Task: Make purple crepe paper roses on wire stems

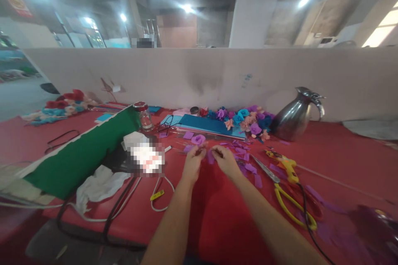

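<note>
Both my hands meet over the red table point(217, 211), pinching a small purple paper piece point(210, 156) between them. My left hand point(192, 163) has its fingers closed on the piece's left end. My right hand point(225, 160) is closed on the right end. Just beyond my fingers lies a finished purple paper flower point(198, 139), with several purple paper scraps point(245, 161) scattered to the right. What exactly the fingertips grip besides the paper is too small to tell.
Yellow-handled scissors point(289, 203) and a yellow glue gun point(287, 165) lie right of my hands. A steel jug point(295, 118) stands at the back right beside a pile of paper flowers point(245, 118). A green roll point(81, 153), glass jar point(144, 115), white cloth point(96, 186) and cables point(118, 207) fill the left.
</note>
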`<state>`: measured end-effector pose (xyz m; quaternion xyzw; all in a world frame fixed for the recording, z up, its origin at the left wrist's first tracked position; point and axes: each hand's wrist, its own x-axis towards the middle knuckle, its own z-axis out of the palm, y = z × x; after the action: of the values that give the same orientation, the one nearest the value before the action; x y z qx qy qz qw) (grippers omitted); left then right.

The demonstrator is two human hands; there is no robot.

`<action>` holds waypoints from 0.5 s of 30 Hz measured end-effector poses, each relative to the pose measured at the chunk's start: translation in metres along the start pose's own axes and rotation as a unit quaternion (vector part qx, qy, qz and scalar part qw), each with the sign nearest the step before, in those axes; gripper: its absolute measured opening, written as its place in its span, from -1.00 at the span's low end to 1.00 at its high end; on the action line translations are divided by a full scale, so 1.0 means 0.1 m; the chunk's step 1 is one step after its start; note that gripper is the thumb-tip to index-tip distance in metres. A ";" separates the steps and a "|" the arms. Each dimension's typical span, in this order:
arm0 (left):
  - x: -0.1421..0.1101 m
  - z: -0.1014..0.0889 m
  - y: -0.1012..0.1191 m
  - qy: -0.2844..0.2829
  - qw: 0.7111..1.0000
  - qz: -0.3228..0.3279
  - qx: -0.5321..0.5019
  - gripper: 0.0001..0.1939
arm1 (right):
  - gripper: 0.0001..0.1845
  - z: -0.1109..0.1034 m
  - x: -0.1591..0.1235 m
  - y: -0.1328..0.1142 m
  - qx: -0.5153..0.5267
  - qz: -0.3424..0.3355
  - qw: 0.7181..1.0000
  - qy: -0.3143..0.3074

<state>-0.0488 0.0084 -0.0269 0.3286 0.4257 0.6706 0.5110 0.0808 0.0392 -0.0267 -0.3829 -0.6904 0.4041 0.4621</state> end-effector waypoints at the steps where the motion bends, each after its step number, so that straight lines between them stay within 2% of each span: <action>1: -0.03 0.04 0.01 -0.027 1.000 -0.016 0.001 -0.62 | -0.82 -0.06 -0.04 -0.01 -0.006 -0.005 1.000 0.003; 4: -0.11 0.14 0.02 -0.082 0.996 -0.034 0.017 -0.61 | -0.78 -0.20 -0.14 -0.02 -0.041 -0.008 0.999 0.019; 9: -0.18 0.23 0.02 -0.109 0.989 -0.004 0.102 -0.68 | -0.74 -0.33 -0.29 -0.10 -0.123 -0.024 0.992 0.030; 12: -0.19 0.25 0.01 -0.109 0.985 0.020 0.133 -0.69 | -0.72 -0.33 -0.36 -0.12 -0.078 -0.016 0.996 0.044; 15: -0.21 0.26 0.02 -0.108 0.987 0.017 0.121 -0.66 | -0.70 -0.29 -0.41 -0.10 -0.023 0.002 0.998 0.056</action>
<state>-0.0213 -0.0055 -0.0147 0.4657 0.4405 0.5831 0.4991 0.1185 0.0039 -0.0237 -0.4167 -0.6719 0.3669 0.4902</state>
